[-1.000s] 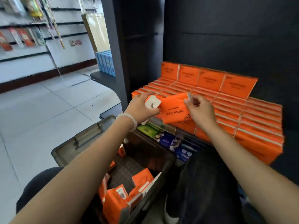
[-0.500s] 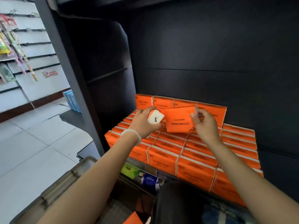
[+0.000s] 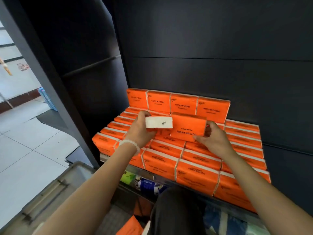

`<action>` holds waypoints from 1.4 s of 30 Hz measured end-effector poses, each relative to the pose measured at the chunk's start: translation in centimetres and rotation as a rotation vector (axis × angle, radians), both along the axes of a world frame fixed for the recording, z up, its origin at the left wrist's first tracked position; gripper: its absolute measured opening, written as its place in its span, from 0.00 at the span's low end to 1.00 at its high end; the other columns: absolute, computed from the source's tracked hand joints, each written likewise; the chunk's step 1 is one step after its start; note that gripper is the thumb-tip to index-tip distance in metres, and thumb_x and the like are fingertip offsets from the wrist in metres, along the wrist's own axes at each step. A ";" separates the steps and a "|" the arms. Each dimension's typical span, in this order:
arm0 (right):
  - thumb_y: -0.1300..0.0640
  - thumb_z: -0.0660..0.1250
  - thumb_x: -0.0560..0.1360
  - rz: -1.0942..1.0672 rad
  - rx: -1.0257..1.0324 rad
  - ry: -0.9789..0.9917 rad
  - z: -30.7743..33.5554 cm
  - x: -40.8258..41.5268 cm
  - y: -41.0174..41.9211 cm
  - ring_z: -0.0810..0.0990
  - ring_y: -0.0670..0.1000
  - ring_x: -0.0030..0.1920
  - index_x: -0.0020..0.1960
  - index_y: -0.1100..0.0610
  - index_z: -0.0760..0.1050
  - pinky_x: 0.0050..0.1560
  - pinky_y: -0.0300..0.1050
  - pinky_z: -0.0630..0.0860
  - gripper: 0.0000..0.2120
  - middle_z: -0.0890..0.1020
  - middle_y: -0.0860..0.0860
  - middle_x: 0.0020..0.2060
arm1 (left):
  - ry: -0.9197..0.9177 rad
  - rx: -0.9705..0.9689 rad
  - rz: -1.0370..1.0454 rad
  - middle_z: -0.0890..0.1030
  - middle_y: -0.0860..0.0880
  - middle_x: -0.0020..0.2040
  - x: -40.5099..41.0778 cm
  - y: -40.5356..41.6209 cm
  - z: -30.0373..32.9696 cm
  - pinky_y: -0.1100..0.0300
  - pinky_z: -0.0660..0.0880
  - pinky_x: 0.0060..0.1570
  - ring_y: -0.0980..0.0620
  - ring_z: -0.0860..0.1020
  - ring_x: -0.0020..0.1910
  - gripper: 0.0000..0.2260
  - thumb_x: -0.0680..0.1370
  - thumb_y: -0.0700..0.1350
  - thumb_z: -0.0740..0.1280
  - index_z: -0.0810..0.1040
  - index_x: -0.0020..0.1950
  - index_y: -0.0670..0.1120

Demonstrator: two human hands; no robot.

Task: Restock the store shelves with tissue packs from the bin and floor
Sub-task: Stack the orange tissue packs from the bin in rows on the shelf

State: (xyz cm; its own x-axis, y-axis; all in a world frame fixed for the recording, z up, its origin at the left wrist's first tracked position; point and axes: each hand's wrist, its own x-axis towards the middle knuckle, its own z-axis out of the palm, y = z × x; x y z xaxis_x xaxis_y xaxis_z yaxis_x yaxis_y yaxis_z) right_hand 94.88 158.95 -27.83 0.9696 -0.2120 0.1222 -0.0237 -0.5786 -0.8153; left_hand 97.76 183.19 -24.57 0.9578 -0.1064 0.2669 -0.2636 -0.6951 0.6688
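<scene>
My right hand grips an orange tissue pack held upside down above the shelf's orange packs. My left hand holds a second pack with its white end facing me, touching the first pack's left side. Both packs hover just in front of an upright back row of orange packs. Rows of flat orange packs fill the dark shelf below. At the bottom of the view, the grey bin holds another orange pack.
A dark shelf back panel and side post enclose the shelf. Green and blue packages sit on the lower shelf. My dark-trousered knee is below. Tiled floor lies to the left.
Both hands carried the two packs up and deeper over the shelf, toward the upright back row. The view tilted up, so the bin dropped mostly out of sight.
</scene>
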 end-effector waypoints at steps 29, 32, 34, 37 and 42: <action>0.56 0.73 0.71 0.097 -0.337 -0.035 4.7 0.7 -1.5 0.73 0.51 0.62 0.66 0.51 0.71 0.61 0.43 0.70 0.25 0.74 0.50 0.64 | -0.171 0.438 -0.093 0.73 0.51 0.64 2.4 -0.5 1.3 0.49 0.66 0.65 0.49 0.69 0.65 0.20 0.75 0.47 0.68 0.70 0.66 0.52; 0.58 0.74 0.70 0.093 -0.341 -0.111 5.0 1.9 -0.7 0.73 0.52 0.62 0.64 0.53 0.73 0.61 0.41 0.68 0.24 0.76 0.51 0.62 | -0.174 0.473 -0.053 0.73 0.51 0.65 3.6 0.8 2.4 0.46 0.64 0.65 0.48 0.68 0.66 0.21 0.75 0.46 0.68 0.68 0.67 0.53; 0.59 0.74 0.69 0.097 -0.328 -0.139 5.3 3.3 0.2 0.74 0.52 0.62 0.63 0.54 0.73 0.61 0.40 0.67 0.24 0.77 0.52 0.61 | -0.140 0.454 -0.024 0.73 0.49 0.65 4.8 2.3 3.3 0.44 0.67 0.64 0.46 0.68 0.65 0.24 0.74 0.44 0.69 0.67 0.68 0.53; 0.59 0.74 0.69 0.112 -0.334 -0.157 5.8 5.8 2.0 0.73 0.52 0.63 0.65 0.55 0.72 0.63 0.40 0.66 0.26 0.76 0.52 0.62 | -0.120 0.519 0.006 0.71 0.49 0.67 7.3 4.5 4.6 0.44 0.67 0.63 0.46 0.67 0.66 0.25 0.75 0.45 0.68 0.65 0.70 0.53; 0.59 0.74 0.69 0.177 -0.389 -0.238 5.8 10.4 5.4 0.74 0.52 0.60 0.65 0.57 0.73 0.59 0.32 0.61 0.25 0.76 0.53 0.58 | -0.081 0.503 -0.024 0.70 0.48 0.69 12.2 7.3 5.1 0.52 0.64 0.68 0.47 0.66 0.68 0.24 0.76 0.42 0.68 0.67 0.71 0.49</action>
